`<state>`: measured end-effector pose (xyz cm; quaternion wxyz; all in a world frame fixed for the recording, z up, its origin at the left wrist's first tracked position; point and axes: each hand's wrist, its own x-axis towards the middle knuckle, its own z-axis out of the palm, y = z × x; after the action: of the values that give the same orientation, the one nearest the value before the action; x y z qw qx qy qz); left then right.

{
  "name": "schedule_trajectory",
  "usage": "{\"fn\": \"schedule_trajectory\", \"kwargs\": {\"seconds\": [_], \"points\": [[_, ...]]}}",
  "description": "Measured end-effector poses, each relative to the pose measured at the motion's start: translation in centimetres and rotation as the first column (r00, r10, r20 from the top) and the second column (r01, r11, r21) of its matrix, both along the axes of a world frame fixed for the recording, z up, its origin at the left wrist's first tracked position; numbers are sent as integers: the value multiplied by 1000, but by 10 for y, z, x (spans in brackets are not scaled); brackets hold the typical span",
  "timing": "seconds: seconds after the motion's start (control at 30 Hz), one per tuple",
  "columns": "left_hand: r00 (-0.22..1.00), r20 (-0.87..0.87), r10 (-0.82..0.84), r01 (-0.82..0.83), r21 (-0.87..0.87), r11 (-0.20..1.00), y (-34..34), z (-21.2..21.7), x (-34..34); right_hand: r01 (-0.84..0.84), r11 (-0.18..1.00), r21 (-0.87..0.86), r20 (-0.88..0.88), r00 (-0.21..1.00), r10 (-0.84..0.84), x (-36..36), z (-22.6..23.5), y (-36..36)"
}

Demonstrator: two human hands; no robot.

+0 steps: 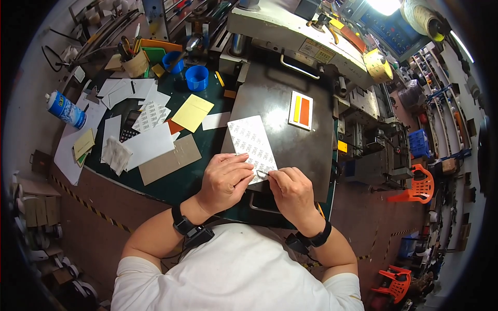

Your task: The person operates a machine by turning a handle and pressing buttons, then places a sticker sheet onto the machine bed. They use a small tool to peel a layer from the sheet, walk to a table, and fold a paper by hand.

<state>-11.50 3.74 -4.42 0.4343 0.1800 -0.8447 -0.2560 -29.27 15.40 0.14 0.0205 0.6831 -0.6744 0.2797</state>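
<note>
A white sheet of printed backing paper (251,136) lies aslant on a dark metal plate (270,78). My left hand (226,179) is closed at the sheet's lower left edge, fingers over the paper and thumb near its bottom. Over the lower right corner, my right hand (290,189) pinches a small, thin, dark-edged piece (263,173), too small to name surely. The fingertips of both hands are close together. Farther up the plate lies a white rectangular panel (301,110) with a yellow and an orange-red strip.
A heavy press (290,33) with a metal handle (299,69) stands beyond the plate. On the green table to the left are a yellow sheet (192,113), a grey-brown board (170,159), loose papers, blue cups (197,78) and a spray can (66,110). Orange chairs (417,185) stand at right.
</note>
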Motion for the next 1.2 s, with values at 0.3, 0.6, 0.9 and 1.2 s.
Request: {"fn": "schedule_trajectory", "kwargs": {"seconds": [0.3,0.6,0.9,1.2], "points": [[1000,-10,8,-8,-3,1000,1,1,-1,-52,998,37,88,995,49,-9,0,-1],[1000,-1,-1,1,-14,1000,0,-2,2,-47,999,14,147,988,44,-8,0,4],[999,-18,-27,23,-221,975,-1,3,7,12,995,101,346,937,-47,8,3,6],[997,39,-65,73,-280,957,2,19,15,-31,975,221,488,869,-83,8,13,12]]}}
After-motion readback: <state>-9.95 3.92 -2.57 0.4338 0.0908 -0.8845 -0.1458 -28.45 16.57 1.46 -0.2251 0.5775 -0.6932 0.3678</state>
